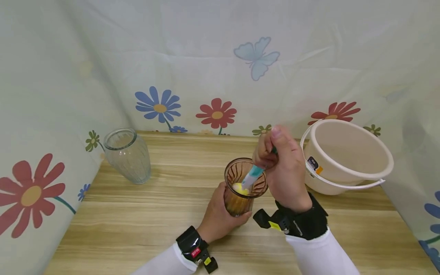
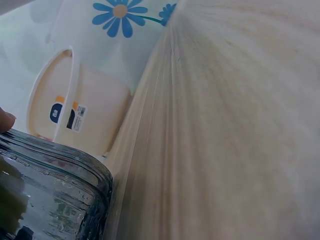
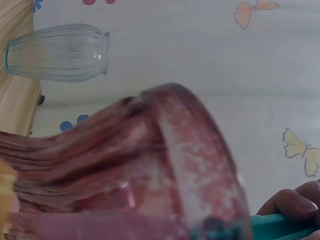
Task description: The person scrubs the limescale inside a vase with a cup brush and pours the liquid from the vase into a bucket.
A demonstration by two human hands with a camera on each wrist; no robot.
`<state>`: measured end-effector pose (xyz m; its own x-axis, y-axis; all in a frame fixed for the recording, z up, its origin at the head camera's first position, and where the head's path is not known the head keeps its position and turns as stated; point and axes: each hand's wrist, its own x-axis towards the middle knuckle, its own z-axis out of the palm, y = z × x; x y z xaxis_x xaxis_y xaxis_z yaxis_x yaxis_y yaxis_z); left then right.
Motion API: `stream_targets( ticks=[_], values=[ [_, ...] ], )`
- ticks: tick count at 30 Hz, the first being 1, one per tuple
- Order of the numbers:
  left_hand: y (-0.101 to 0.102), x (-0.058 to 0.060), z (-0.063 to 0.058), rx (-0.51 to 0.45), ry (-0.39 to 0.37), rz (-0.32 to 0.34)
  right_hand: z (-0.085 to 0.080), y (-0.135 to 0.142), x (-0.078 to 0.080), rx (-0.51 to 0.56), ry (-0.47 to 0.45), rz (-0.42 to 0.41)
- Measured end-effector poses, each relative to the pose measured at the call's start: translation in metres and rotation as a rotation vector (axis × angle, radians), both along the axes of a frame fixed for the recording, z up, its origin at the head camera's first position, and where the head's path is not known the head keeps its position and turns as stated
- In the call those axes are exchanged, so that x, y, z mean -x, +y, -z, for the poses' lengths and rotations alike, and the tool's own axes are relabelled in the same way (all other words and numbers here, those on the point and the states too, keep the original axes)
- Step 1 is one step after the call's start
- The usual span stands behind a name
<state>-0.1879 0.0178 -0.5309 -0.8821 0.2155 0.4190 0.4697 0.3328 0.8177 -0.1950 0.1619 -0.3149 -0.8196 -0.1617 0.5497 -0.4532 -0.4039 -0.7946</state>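
In the head view, a brown-tinted ribbed glass vase (image 1: pixel 237 204) stands tilted near the middle of the wooden table. My left hand (image 1: pixel 217 217) grips its lower body from the left, thumb across the near side. Above its mouth my right hand (image 1: pixel 285 168) holds the teal and white handle of a sponge brush (image 1: pixel 253 175), fingers curled round it. The brush's yellow sponge head is down inside the vase. The vase's wet, thick base (image 2: pixel 65 185) fills the lower left of the left wrist view. Its flared rim (image 3: pixel 195 150) looms close in the right wrist view.
A clear glass vase (image 1: pixel 132 162) stands at the back left of the table (image 1: pixel 165 214). At the back right is a beige bucket (image 1: pixel 317 181) with a white handle hanging over its front. A flower-printed curtain (image 1: pixel 192 57) encloses the back and sides.
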Motion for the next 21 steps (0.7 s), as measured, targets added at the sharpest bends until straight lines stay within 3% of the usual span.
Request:
stream_targets(
  ticks=[9,16,21],
  values=[
    [0.001,0.001,0.001,-0.004,-0.01,0.002,0.019,-0.006,0.001,-0.081,-0.078,0.045],
    [0.0,0.002,0.001,-0.003,-0.055,0.001,0.027,-0.007,0.004,-0.158,-0.116,-0.003],
    [-0.001,0.003,0.002,-0.006,-0.078,0.015,0.028,-0.007,0.005,-0.288,-0.134,-0.053]
  ],
)
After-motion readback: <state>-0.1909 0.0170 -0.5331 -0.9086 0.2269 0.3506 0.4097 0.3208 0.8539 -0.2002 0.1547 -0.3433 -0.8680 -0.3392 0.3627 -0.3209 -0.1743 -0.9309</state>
